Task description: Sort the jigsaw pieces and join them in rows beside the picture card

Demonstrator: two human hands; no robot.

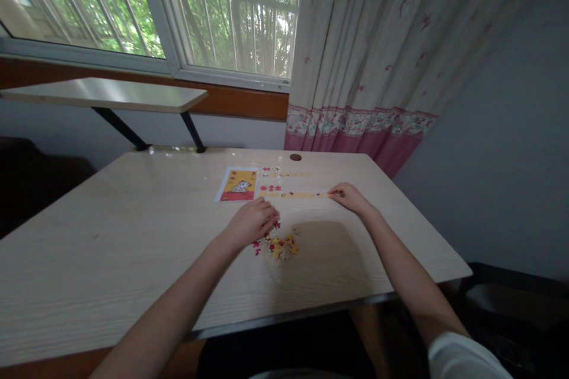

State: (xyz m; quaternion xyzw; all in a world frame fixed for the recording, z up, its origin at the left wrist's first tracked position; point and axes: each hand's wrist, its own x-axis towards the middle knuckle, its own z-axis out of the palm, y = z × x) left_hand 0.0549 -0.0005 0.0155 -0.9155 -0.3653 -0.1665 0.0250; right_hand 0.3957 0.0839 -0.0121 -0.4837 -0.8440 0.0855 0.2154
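My right hand [350, 198] is at the right end of a row of yellow puzzle pieces [303, 195], its thumb and fingers pinched on a small yellow puzzle piece [329, 194]. Over a loose pile of puzzle pieces [284, 247], in yellow, red and white, my left hand [253, 222] is closed, with a red puzzle piece [277, 225] at its fingertips. Behind the left hand lies a picture sheet [239, 185] showing a white animal on yellow and red. Several red pieces [270, 188] and a fainter yellow row [291, 174] lie farther back.
The pale wooden desk [133, 231] ends at a dark front edge close to my body. A raised shelf [106, 93] on black legs stands at the back left. A round brown cable hole cover [296, 157] sits near the curtain [351, 71] and window.
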